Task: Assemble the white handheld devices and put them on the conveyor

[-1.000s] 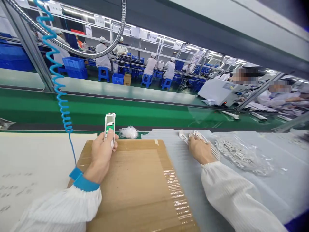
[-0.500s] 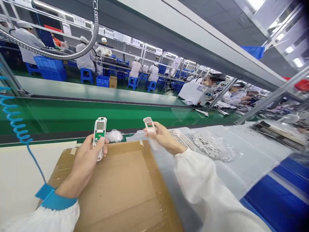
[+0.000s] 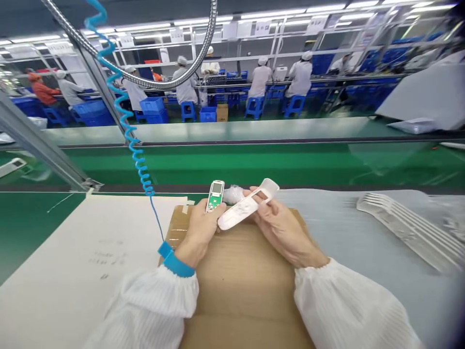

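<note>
My left hand (image 3: 199, 227) is closed round the lower part of a white handset body (image 3: 217, 186) with a small grey screen and a bare green circuit board (image 3: 215, 200). My fingers hide its lower end. In my right hand (image 3: 285, 233) is a long white plastic handset cover (image 3: 238, 214) with a window near its upper end, gripped by thumb and fingers and tilted up to the right. The cover's lower tip is close to my left fingers; I cannot tell if they touch. Both hands are above a brown cardboard sheet or tray (image 3: 232, 300). A blue wrist strap (image 3: 178, 261) circles my left wrist.
A coiled blue cord (image 3: 140, 162) runs up from the strap. Clear crumpled plastic (image 3: 233, 194) lies behind the hands. Right, a stack of white strips (image 3: 407, 228) rests on grey sheeting (image 3: 337, 213). Beyond the green conveyor belt (image 3: 254, 162), several people sit at another line.
The view has swung left and levelled. My hands have come closer together, and the cover in my right hand is now tilted beside the handset body.
</note>
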Demonstrator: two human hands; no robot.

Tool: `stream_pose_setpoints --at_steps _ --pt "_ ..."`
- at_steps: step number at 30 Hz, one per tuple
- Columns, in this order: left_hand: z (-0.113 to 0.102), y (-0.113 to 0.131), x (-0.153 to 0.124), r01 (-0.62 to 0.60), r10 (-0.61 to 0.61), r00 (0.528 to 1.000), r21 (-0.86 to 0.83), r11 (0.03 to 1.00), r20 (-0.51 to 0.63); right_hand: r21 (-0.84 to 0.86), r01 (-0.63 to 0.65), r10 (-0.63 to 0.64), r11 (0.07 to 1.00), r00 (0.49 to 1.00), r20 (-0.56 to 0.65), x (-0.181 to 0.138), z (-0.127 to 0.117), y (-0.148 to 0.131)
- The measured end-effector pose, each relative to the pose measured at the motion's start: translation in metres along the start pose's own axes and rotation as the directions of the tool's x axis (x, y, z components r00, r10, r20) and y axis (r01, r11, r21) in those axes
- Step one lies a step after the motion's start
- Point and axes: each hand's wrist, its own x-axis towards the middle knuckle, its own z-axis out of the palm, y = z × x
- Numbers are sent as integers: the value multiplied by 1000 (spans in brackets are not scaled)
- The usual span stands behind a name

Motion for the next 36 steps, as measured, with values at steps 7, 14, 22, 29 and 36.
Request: stream_pose_setpoints --at_steps 7,14,22,29,36 --pt "7 -2 -11 -393 384 919 249 885 85 -74 14 -22 997 993 -114 1 -2 2" --pt "12 3 -23 -456 413 888 269 848 204 -141 -1 -10 990 997 -76 -1 0 8" --pt "22 -2 -35 -589 331 807 642 490 489 189 -77 120 979 966 -228 2 3 -5" --pt "28 -2 -43 -638 311 770 689 345 557 188 -125 163 974 967 -197 -1 -10 -13" --pt "12 -2 -28 -642 676 696 632 434 243 214 -203 196 956 979 52 -10 25 -4"
